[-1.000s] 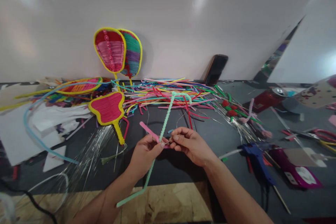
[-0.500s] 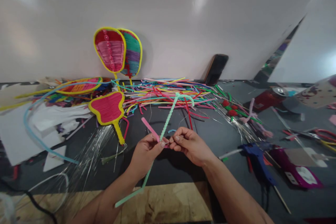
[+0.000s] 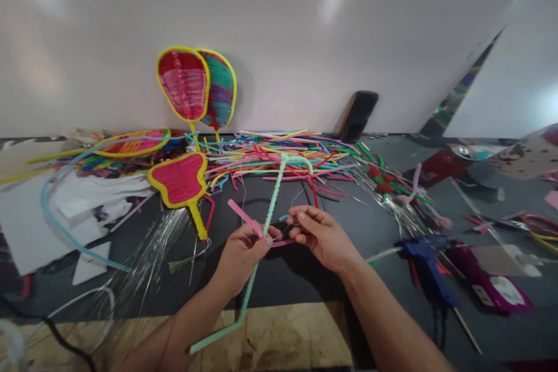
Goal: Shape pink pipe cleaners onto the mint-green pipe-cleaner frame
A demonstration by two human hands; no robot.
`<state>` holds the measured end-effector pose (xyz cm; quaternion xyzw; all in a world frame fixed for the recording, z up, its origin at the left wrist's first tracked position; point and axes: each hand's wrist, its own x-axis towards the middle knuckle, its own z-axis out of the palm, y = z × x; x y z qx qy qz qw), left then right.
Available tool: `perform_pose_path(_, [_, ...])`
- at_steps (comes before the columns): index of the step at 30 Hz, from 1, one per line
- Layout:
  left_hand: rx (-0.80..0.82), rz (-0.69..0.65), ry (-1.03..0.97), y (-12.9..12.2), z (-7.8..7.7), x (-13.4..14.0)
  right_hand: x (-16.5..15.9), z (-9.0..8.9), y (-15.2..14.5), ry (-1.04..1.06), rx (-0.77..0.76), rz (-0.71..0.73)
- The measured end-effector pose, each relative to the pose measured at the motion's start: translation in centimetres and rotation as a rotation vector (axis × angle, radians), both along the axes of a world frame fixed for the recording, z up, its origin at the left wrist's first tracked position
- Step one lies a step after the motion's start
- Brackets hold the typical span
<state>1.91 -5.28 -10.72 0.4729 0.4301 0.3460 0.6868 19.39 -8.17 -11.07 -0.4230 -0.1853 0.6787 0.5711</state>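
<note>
My left hand [image 3: 244, 253] pinches a mint-green pipe cleaner [image 3: 271, 203] where a pink pipe cleaner [image 3: 244, 218] crosses it. Above the hand the green stem looks twisted and ends in a hook; its lower part bends off to the left. One pink end sticks out up-left, and another pink stretch runs right, under my right fingers. My right hand [image 3: 320, 238] is beside the crossing, thumb and forefinger closed on what looks like a thin wire [image 3: 301, 190]. The exact grip on this wire is partly hidden by the fingers.
Behind the hands lies a heap of coloured pipe cleaners [image 3: 261, 157]. A butterfly-topped pink and yellow fan [image 3: 181, 180] is at left, near silvery wires [image 3: 152, 250]. To the right are a blue glue gun [image 3: 429, 267], scissors [image 3: 518, 224], a red can [image 3: 444, 163] and a leaning phone [image 3: 360, 116].
My right hand has moved slightly away from my left, widening the gap between the fingertips. The green and pink pipe cleaners have shifted a little to the left.
</note>
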Motion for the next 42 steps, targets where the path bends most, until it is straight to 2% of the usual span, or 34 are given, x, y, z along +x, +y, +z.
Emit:
perform_pose_path(13, [-0.024, -0.035, -0.028, -0.07, 0.13, 0.14, -0.66, -0.46, -0.14, -0.029, 0.019, 0.053])
perform_pose_path(33, [-0.056, -0.054, -0.027, -0.02, -0.23, -0.11, -0.71, -0.19, 0.05, 0.023, 0.037, -0.04])
perform_pose_path(42, [-0.072, -0.022, -0.026, 0.22, -0.11, -0.09, -0.54, -0.4, -0.29, 0.021, 0.008, 0.142])
